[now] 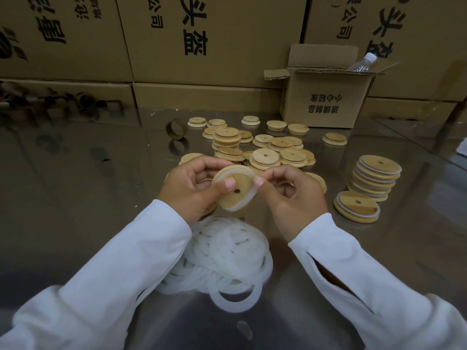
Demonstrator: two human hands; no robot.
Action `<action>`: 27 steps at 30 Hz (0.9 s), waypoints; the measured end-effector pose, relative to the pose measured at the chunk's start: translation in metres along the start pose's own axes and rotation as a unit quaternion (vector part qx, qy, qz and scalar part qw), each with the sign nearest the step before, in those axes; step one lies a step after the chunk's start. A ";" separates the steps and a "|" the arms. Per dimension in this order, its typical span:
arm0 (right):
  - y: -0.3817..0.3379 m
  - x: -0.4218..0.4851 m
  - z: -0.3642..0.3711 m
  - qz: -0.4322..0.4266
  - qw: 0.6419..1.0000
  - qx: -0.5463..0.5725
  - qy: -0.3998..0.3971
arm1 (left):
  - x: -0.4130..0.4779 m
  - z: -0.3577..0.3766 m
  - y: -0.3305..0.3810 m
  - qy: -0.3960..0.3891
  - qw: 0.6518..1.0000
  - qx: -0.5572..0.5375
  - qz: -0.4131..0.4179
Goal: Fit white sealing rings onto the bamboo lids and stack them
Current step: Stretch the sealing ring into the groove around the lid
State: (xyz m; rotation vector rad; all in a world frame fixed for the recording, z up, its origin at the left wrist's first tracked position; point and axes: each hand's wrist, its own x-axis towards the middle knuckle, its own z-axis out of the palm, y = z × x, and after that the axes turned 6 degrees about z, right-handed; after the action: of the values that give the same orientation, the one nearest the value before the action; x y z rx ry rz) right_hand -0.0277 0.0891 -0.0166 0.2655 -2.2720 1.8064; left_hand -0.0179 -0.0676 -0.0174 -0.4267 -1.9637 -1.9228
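Left hand grips a bamboo lid held above the desk, thumb pressed on the wooden face near its small hole and fingers curled behind, while the right hand pinches a white sealing ring between thumb and forefinger at the lid's upper right edge; the ring lies round most of the rim. Behind everything stands a wall of large printed cartons. The shiny metal desk spreads below them. At its far right sits an open cardboard box with a clear plastic bottle poking out of the top. Just below the hands lies a loose heap of white rings, partly under the left white sleeve. Beyond the hands, bare bamboo lids lie scattered and in short piles. To the right rises a leaning stack of ringed lids, and one more ringed lid lies flat just in front of it. A brown cardboard hoop stands on edge left of the bare lids.
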 end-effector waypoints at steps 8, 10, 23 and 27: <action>0.004 -0.005 0.004 0.001 0.999 -0.004 0.047 | 0.001 0.000 -0.002 0.023 0.996 -0.063 -0.058; 0.003 -0.005 0.003 -0.005 0.998 -0.015 0.063 | 0.001 -0.001 -0.003 -0.004 0.996 -0.061 -0.067; 0.002 -0.003 0.004 -0.056 0.993 -0.092 0.046 | 0.001 0.000 -0.003 -0.031 0.999 0.019 -0.024; 0.001 -0.001 0.002 -0.043 0.994 -0.094 0.044 | 0.001 -0.002 -0.001 -0.036 0.997 0.060 0.016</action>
State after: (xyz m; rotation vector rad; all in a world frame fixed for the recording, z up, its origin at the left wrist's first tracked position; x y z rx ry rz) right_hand -0.0276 0.0874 -0.0185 0.2423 -2.3118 1.5197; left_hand -0.0187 -0.0698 -0.0178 -0.4977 -2.0916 -1.7830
